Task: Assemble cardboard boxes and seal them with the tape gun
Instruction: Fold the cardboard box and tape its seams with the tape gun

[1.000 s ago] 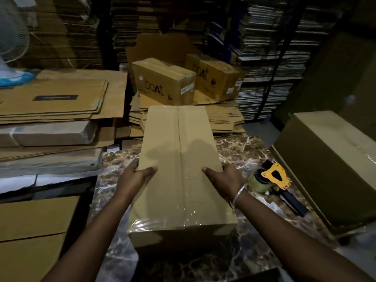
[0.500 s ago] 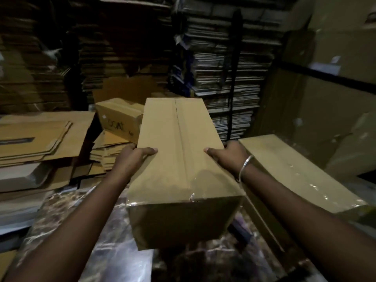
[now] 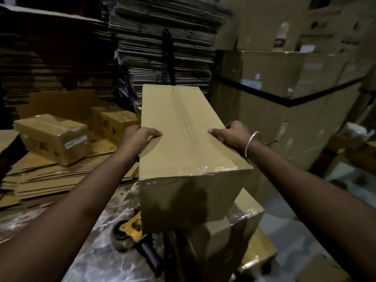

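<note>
Cardboard box, taped along its seam, gripped at both sides by left hand and right hand.

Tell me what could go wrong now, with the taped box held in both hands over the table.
1. The box is gripped only at its sides by the left hand and right hand; it could slip.
2. The tape gun lies partly under the box; lowering here could crush it.
3. The second sealed box sits at the table's edge; a bump might knock it off.
</note>
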Available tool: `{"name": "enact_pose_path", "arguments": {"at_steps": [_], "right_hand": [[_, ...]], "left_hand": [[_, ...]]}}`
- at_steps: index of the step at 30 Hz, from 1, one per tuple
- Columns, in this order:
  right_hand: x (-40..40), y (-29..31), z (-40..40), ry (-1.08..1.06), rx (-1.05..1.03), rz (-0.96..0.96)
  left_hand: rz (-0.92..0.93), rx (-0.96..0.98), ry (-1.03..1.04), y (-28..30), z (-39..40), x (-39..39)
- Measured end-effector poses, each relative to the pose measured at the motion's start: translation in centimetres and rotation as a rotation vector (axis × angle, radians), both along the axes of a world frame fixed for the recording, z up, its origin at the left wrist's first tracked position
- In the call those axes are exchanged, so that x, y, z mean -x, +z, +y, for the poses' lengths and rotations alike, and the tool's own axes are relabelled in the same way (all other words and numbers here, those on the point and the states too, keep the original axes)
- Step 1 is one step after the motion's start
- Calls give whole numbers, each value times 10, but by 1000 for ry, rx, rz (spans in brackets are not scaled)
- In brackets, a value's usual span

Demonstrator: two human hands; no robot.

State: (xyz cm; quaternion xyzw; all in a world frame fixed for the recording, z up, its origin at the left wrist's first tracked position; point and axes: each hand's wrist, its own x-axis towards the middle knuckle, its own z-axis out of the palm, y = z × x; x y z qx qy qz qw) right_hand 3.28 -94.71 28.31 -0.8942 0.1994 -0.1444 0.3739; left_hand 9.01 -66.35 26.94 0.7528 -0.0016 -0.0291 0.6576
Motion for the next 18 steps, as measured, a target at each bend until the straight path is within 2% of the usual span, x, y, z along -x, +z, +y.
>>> {"name": "enact_pose_path", "arguments": {"at_steps": [18], "right_hand": [[-48,0,-231,-195,-69,15]], "left_hand": [[-26,-46,-218,-7,-252,-99]]}}
